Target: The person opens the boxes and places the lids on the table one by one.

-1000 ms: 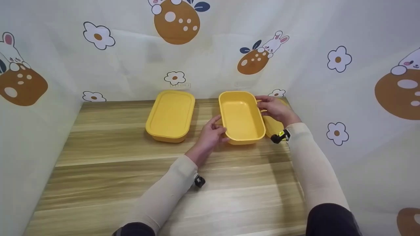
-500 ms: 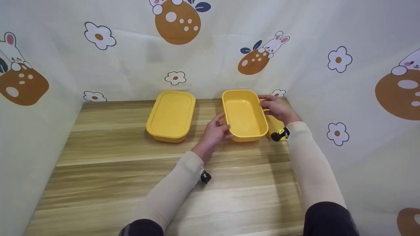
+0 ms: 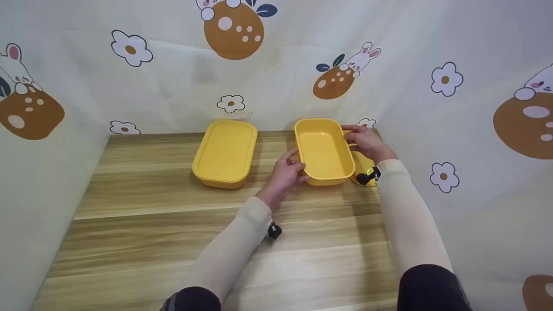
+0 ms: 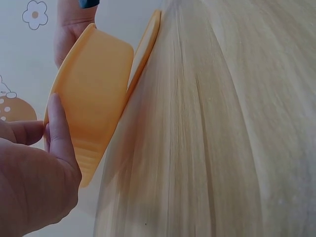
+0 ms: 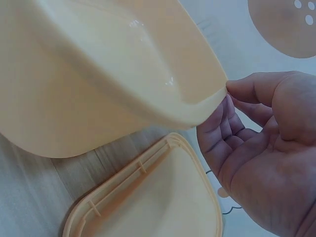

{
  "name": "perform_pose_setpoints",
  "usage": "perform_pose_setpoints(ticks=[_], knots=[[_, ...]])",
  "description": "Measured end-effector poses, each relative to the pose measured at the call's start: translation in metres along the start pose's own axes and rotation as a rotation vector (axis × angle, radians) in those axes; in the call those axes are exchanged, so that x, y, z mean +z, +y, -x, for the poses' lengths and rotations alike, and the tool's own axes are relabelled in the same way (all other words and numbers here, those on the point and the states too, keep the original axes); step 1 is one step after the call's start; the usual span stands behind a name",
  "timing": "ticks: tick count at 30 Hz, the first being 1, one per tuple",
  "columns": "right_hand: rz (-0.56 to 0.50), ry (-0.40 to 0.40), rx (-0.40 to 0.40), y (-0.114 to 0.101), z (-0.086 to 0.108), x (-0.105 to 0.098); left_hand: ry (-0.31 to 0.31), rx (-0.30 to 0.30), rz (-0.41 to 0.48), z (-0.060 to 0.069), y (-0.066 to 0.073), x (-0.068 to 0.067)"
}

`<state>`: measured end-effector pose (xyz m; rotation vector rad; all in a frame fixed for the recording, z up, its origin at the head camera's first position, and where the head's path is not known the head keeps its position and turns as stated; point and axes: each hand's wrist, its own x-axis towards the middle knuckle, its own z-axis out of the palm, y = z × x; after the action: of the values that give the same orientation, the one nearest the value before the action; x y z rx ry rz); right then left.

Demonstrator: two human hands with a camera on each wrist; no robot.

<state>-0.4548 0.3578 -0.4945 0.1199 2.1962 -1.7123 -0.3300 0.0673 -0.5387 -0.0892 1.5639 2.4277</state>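
An open, empty yellow food container (image 3: 322, 151) stands at the back right of the table, held between both hands. My left hand (image 3: 285, 175) holds its near left side; in the left wrist view the thumb lies along the outer wall. At the far right corner my right hand (image 3: 367, 144) pinches the rim, thumb on the edge and fingers beneath. A loose yellow lid (image 5: 168, 202), ridged side up, lies on the table just right of the container, partly hidden by it. Whether the container's base touches the table I cannot tell.
A second yellow container with its lid on (image 3: 225, 151) stands to the left, apart from the first. Patterned cloth walls (image 3: 276, 73) close off the back and both sides of the wood-grain table (image 3: 142, 242).
Both hands have moved the open container a little to the right, closer over the loose lid. The lidded container has stayed put.
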Motion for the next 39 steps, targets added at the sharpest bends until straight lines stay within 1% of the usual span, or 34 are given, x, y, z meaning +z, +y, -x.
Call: perform_pose_setpoints(ticks=[7,12,15,19,23,28,33,39], knots=[[-0.002,0.013,0.038,-0.003,0.002,-0.003,0.003,-0.016,-0.024,-0.004,-0.001,0.002],[-0.047,0.029,0.068,-0.005,0.005,-0.003,0.012,-0.012,-0.039,-0.007,-0.003,0.003],[-0.042,0.037,0.062,-0.005,0.005,-0.002,0.021,-0.006,-0.044,-0.008,-0.004,0.004],[-0.009,0.042,0.033,-0.004,0.005,-0.001,0.025,0.002,-0.035,-0.01,-0.005,0.006],[-0.013,0.054,0.013,-0.002,0.005,0.0,0.025,0.0,-0.035,-0.011,-0.006,0.007],[-0.026,0.077,-0.002,0.0,0.006,0.002,0.032,-0.009,-0.058,-0.011,-0.005,0.008],[0.021,0.104,-0.009,0.003,0.006,0.003,0.04,-0.007,-0.077,-0.012,-0.007,0.009],[0.101,0.114,-0.007,0.007,0.007,0.005,0.042,0.005,-0.092,-0.014,-0.01,0.01]])
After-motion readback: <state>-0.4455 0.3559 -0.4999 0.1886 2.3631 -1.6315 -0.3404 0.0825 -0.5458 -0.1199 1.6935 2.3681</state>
